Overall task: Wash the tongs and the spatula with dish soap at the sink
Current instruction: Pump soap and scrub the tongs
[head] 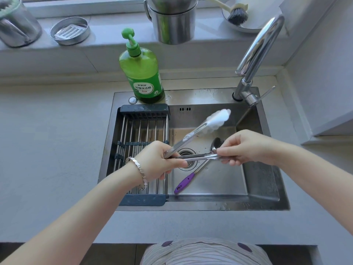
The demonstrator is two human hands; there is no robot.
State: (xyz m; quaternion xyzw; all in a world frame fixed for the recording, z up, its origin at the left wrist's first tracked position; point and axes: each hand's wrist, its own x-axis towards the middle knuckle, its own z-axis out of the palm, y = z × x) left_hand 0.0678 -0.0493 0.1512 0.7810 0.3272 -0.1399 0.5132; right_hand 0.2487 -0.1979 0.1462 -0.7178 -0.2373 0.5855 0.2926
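Steel tongs (193,133) with white silicone tips are spread wide above the sink (267,188). My left hand (158,161) grips them at the hinge end. One arm rises to the upper right, its white tip covered in foam. My right hand (240,148) pinches the end of the other arm, which runs level over the drain. Under the tongs, a spatula (188,179) with a purple handle lies in the basin, its dark head near my right hand. The green dish soap bottle (142,71) stands on the sink's back rim.
A black drying rack (141,131) with steel bars fills the left of the sink. The faucet (256,54) arches at the back right. On the window ledge are a steel canister (172,20), a round tin (69,31) and a dish brush (237,15).
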